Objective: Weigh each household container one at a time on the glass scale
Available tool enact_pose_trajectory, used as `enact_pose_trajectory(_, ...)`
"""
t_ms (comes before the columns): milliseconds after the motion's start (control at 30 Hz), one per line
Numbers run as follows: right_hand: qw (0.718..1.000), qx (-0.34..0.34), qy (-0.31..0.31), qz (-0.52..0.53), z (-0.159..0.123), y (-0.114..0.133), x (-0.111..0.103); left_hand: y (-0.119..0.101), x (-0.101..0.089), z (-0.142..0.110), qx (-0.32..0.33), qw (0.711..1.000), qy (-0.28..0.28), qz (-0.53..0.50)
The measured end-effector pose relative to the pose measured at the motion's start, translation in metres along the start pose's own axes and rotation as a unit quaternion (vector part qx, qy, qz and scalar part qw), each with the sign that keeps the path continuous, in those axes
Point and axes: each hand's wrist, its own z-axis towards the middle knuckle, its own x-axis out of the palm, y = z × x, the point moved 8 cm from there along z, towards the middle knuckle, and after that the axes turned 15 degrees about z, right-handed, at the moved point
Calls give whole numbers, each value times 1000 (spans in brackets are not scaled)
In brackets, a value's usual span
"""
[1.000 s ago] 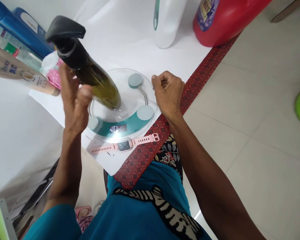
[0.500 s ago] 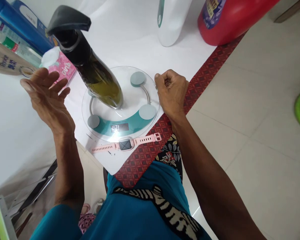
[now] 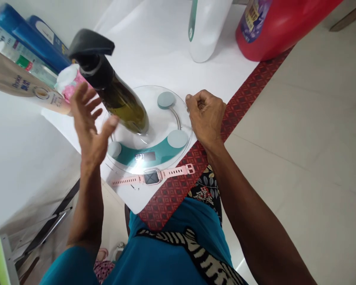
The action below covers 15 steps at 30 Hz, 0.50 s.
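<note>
A dark green pump bottle [image 3: 126,105] with a black pump head stands on a round glass weighing scale [image 3: 163,152], whose small display is lit. Close to the bottle's left side is my left hand [image 3: 91,126], empty, thumb and fingers spread; whether it touches the bottle I cannot tell. My right hand [image 3: 206,116] rests at the scale's right edge, its fingers curled in, and anything inside them is hidden. A smartwatch [image 3: 152,177] with a pink strap lies stretched out in front of the scale.
At the back left are a blue bottle [image 3: 32,39], a beige tube [image 3: 23,81] and a pink pack [image 3: 72,81]. A white bottle [image 3: 207,31] and a big red container [image 3: 264,35] stand at the back right. The table's red patterned border [image 3: 252,87] runs along the right edge.
My left hand has moved right, toward the bottle, and turned with its thumb now on the bottle's side. My right hand stays at the scale's edge. The view has shifted slightly.
</note>
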Motion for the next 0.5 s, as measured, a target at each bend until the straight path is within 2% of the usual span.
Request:
enact_pose_trajectory(100, 1000, 4, 2, 9, 0, 6, -1, -23, 14, -2, 28, 999, 10, -13)
enact_pose_trajectory(233, 1000, 13, -2, 13, 0, 12, -2, -34, 22, 1, 13, 1000, 10, 4)
enact_pose_trajectory(367, 1000, 26, 1, 16, 1, 14, -3, -23, 21, 15, -2, 1000, -10, 1)
enact_pose_trajectory(500, 1000, 27, 0, 16, 2, 15, -3, 1, 14, 60, -6, 996, -88, 23)
